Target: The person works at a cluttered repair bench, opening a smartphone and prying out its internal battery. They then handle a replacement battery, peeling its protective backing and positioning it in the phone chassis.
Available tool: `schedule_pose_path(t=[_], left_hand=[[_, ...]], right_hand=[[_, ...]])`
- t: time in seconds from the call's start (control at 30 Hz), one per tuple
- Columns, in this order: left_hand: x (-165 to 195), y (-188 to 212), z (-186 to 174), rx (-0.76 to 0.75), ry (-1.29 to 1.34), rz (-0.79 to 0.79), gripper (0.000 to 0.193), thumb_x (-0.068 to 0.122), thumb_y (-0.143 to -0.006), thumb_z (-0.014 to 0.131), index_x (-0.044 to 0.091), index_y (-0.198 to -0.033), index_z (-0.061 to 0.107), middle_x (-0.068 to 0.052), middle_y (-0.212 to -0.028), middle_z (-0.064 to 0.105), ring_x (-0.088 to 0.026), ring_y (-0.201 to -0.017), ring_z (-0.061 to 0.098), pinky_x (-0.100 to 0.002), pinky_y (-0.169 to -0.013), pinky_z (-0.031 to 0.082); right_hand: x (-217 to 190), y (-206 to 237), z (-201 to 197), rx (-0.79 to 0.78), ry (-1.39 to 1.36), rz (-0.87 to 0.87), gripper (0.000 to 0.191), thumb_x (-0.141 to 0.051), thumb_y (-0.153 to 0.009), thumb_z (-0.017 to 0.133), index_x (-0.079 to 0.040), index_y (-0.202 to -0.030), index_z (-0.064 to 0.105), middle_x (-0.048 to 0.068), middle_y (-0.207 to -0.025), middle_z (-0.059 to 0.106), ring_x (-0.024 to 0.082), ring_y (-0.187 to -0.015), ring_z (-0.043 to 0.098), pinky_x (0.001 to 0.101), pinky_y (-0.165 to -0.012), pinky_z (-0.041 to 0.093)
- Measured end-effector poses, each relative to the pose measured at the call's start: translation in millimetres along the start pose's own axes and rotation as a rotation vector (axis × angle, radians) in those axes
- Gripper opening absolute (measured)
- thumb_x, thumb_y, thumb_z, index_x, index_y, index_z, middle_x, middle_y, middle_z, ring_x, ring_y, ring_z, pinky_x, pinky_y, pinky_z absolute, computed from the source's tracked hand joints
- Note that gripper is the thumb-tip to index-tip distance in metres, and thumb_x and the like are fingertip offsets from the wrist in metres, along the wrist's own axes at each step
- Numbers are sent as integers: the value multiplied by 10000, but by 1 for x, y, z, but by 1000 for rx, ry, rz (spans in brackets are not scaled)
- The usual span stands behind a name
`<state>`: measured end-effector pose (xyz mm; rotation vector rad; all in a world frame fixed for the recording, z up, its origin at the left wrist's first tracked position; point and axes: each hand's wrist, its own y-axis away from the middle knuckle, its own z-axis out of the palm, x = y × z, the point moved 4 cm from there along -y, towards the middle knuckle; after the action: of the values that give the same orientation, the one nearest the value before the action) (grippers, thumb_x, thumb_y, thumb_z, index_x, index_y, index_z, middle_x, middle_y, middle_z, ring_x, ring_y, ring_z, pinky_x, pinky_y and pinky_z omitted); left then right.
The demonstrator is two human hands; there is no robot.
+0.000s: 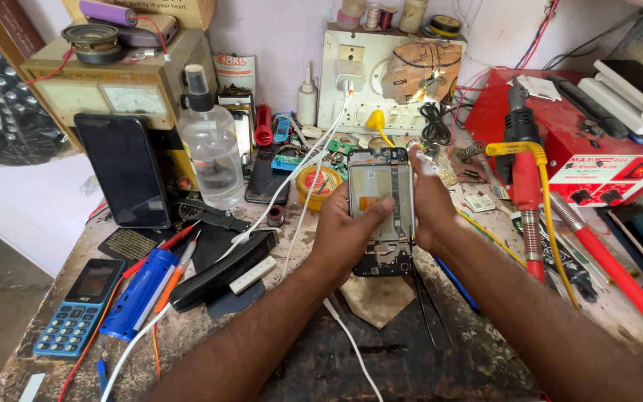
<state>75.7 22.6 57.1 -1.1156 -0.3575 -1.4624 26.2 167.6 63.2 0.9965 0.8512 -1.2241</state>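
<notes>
Opened phone (381,212) — back off, innards bare — held upright by both hands.

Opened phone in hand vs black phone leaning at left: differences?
The opened phone has its back off, showing frame and circuit board; the black phone is closed, with a dark glossy face. The opened phone is held up by the left hand and right hand; the black phone leans untouched against the beige meter box. Both are slim, upright rectangles.

Opened phone (381,212): mid-tabletop (321,365), between both hands
Spray bottle (210,145): left of phone, toward back edge
Keypad phone (80,305): near left edge
Switchboard (388,78): behind phone, at back edge
Hot-air gun (522,156): right of phone
</notes>
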Motion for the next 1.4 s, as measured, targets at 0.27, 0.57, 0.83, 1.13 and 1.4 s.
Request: schedule_pose_path(t=[0.27, 0.57, 0.83, 1.13, 1.4], left_hand=[[0, 0, -11, -70, 46, -85, 326, 139, -944, 751, 54, -1240, 643, -26, -1041, 741, -85, -862, 685, -272, -721, 570], [10, -4, -13, -55, 42, 56, 343, 86, -953, 733, 65, -1276, 623, -29, -1139, 733, -97, -1004, 690, -295, -888, 576], [5, -2, -10, 28, -2, -29, 336, 70, -945, 737, 62, -1264, 633, -49, -1057, 736, -139, -877, 682, -317, -686, 550], [20, -8, -15, -7, 108, -11, 304, 105, -944, 719, 84, -1235, 633, -51, -1098, 734, -137, -938, 714, -337, -797, 620], [12, -22, -59, 234, -313, -263, 364, 155, -901, 624, 39, -1238, 551, -100, -1004, 725, -189, -831, 732, -372, -690, 635]], right_hand=[[8, -10, 23, -443, -326, 125, 751, -729, -979, 429, -34, -1141, 663, 170, -1015, 721, 312, -884, 711, 446, -808, 592], [-9, 9, 30, -159, -144, -51, 872, -788, -865, 349, -40, -1197, 649, 142, -1073, 741, 270, -960, 728, 412, -863, 591], [-4, 41, 29, -48, 6, -189, 763, -676, -950, 442, -9, -1279, 615, 96, -1133, 710, 189, -1013, 692, 373, -912, 556], [-3, 35, 25, -109, -324, -119, 730, -610, -969, 371, -16, -1322, 607, 144, -1218, 719, 259, -1087, 718, 411, -962, 576], [-35, 54, -30, 82, -113, -58, 532, -439, -1032, 476, -14, -1345, 537, 172, -1189, 689, 295, -1028, 699, 465, -909, 568]])
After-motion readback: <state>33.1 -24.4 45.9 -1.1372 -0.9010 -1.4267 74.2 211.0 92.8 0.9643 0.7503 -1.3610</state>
